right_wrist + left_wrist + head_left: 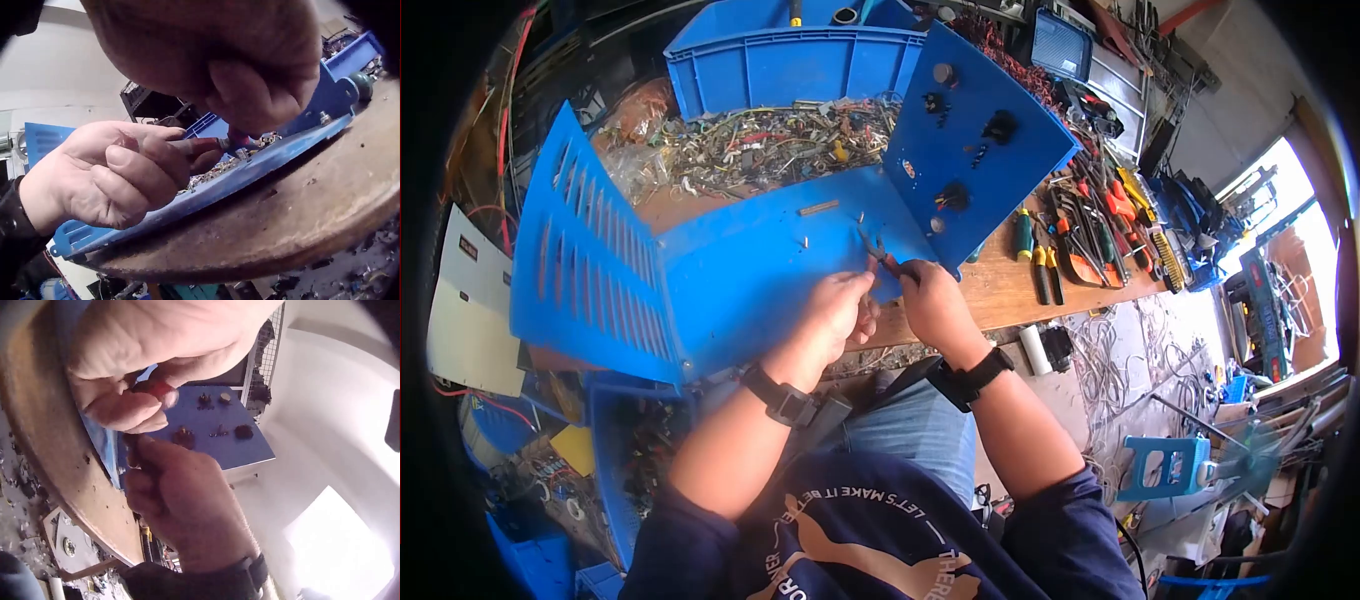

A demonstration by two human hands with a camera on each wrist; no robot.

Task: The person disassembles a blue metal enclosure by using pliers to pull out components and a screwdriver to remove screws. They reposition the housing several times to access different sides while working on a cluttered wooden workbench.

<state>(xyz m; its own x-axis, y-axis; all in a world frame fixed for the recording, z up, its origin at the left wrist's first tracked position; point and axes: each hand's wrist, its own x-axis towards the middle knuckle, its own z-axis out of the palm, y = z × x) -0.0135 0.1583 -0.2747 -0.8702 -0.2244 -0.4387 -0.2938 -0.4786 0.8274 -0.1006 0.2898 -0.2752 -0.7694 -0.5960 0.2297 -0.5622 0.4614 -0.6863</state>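
Observation:
My left hand (838, 308) and right hand (940, 308) meet over the near edge of a bent blue metal panel (740, 270). Between them is a pair of pliers (880, 250), jaws pointing away from me. In the right wrist view, the left hand (119, 178) curls its fingers round a red-and-grey handle (203, 147). The right hand (250, 69) grips the pliers' other side, its fingertips partly hidden. A short strip (818, 208) and a small metal piece (805, 242) lie on the panel.
The panel's slotted side (595, 260) rises at left; its other side (980, 140) carries knobs at right. Behind stand a scrap heap (770, 150) and a blue crate (800, 70). Yellow-and-black-handled pliers (1046, 272) and other tools lie on the wooden bench (1000, 300).

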